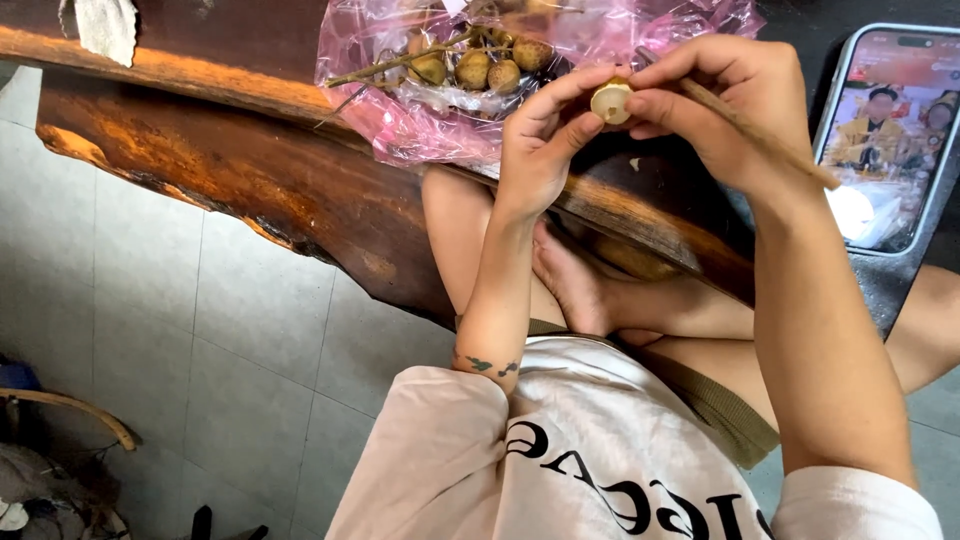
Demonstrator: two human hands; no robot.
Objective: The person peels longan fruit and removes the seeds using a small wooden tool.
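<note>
A small round pale fruit, partly peeled, is pinched between the fingertips of both hands above the edge of a dark wooden table. My left hand grips it from the left. My right hand grips it from the right and also holds a thin brown stick that slants down to the right. Just behind the hands lies a pink plastic bag with several brown round fruits on twigs.
A phone with a lit screen leans at the right of the table. A crumpled white cloth lies at the table's far left. Below are my bare crossed legs, a white shirt and a grey tiled floor.
</note>
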